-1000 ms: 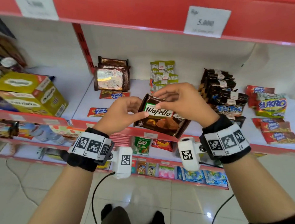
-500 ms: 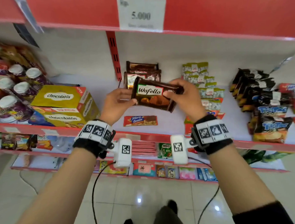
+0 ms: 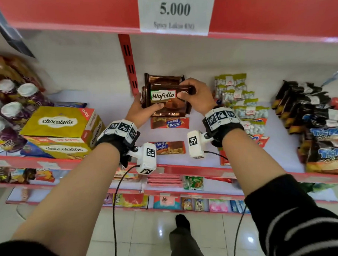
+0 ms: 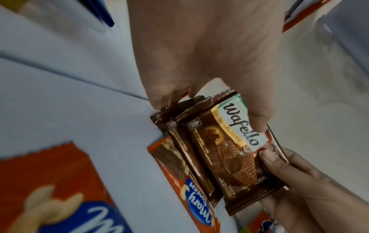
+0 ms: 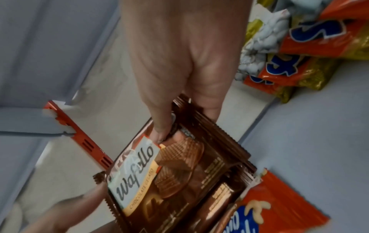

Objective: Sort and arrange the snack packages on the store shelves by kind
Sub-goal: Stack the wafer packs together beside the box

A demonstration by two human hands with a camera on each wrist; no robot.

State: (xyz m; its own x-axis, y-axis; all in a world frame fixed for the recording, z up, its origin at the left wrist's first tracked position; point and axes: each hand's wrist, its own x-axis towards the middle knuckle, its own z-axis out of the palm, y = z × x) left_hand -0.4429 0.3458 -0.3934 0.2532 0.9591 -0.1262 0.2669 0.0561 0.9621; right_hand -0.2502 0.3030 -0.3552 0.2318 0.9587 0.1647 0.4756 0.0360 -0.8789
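Currently both hands, left (image 3: 142, 109) and right (image 3: 196, 96), pinch a Wafello pack (image 3: 168, 102) at the shelf's (image 3: 113, 103) 12 o'clock, against its stack (image 3: 163, 80). Released crooked, it could slide onto the Mary Queen bar (image 3: 170, 123).

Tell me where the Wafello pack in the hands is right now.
In the head view the Wafello pack is at the shelf's back centre, held by the left hand and right hand against the Wafello stack, behind the Mary Queen packs.

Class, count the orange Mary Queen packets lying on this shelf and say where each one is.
2. One Mary Queen packet lies just in front of the Wafello stack; the other lies nearer the shelf's front edge. More may be hidden.
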